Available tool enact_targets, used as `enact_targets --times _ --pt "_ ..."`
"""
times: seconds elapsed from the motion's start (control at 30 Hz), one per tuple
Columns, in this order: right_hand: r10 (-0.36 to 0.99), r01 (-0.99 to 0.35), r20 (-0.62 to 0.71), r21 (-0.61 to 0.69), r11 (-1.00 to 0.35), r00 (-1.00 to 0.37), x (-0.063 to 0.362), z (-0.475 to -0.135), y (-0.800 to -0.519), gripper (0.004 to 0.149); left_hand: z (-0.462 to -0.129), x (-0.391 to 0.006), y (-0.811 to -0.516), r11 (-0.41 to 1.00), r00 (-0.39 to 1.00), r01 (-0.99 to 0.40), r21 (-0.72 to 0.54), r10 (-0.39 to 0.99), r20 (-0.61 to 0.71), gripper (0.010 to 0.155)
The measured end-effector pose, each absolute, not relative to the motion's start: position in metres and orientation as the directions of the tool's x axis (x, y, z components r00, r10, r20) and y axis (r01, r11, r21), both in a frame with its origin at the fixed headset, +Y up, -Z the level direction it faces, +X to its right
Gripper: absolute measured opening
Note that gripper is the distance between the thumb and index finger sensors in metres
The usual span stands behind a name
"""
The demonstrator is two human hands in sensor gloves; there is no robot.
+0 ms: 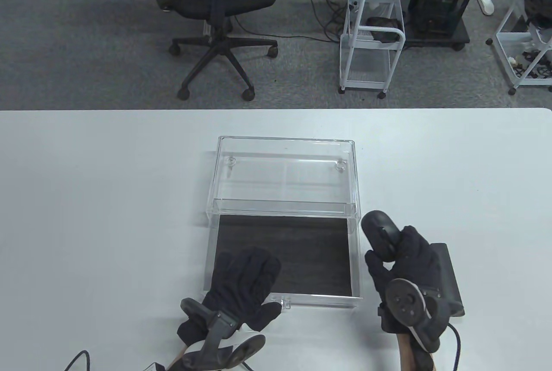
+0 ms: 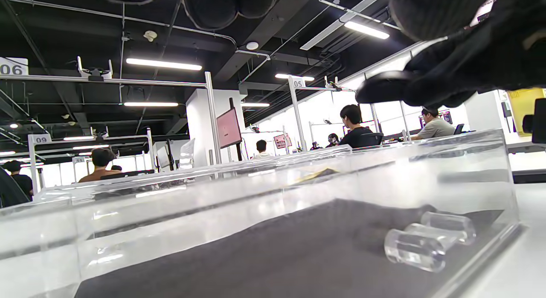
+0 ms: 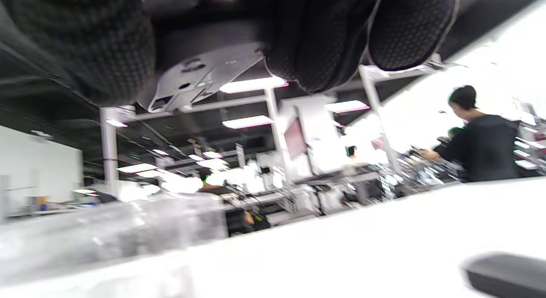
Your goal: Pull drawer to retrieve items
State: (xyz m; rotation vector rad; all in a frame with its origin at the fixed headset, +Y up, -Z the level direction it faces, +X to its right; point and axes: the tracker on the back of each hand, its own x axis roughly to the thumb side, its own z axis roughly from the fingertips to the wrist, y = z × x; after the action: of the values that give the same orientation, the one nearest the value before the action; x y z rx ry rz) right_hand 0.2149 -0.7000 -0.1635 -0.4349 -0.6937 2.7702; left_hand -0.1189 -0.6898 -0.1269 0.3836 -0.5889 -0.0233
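A clear acrylic drawer box [image 1: 284, 173] stands mid-table. Its drawer [image 1: 353, 259], with a dark liner, is pulled out toward me, and no items show inside. My left hand [image 1: 243, 285] lies spread over the drawer's front left corner and holds nothing. The clear knob [image 1: 284, 302] is just right of it and also shows in the left wrist view [image 2: 426, 242]. My right hand [image 1: 401, 267] grips a black rounded item [image 1: 377, 231] just right of the drawer. In the right wrist view the fingers [image 3: 405, 29] hold the item's grey underside [image 3: 200, 80].
A flat dark rectangular item [image 1: 450, 276] lies on the white table [image 1: 86, 216] under and right of my right hand; it also shows in the right wrist view [image 3: 503, 272]. An office chair [image 1: 215, 9] and a white cart [image 1: 371, 43] stand beyond the table's far edge.
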Motion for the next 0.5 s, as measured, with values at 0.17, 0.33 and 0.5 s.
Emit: enact_targets --times 0.17,0.33,0.5 --pt "0.298 -0.189 -0.376 -0.299 -0.935 -0.877 0.236 -0.178 -0.724 0.098 -0.128 -0.121 -0.691 0.938 0.84 -0.086 0.336 -0.113 0.531 0.1" --pt "0.224 -0.18 -0.436 -0.14 -0.974 -0.872 0.237 -0.186 -0.743 0.098 -0.132 -0.123 -0.692 0.946 0.847 -0.091 0.312 -0.091 0.524 0.099" --pt "0.158 -0.168 -0.47 -0.022 -0.986 -0.868 0.231 -0.19 -0.749 0.098 -0.134 -0.125 -0.693 0.956 0.856 -0.073 0.285 -0.087 0.509 0.099"
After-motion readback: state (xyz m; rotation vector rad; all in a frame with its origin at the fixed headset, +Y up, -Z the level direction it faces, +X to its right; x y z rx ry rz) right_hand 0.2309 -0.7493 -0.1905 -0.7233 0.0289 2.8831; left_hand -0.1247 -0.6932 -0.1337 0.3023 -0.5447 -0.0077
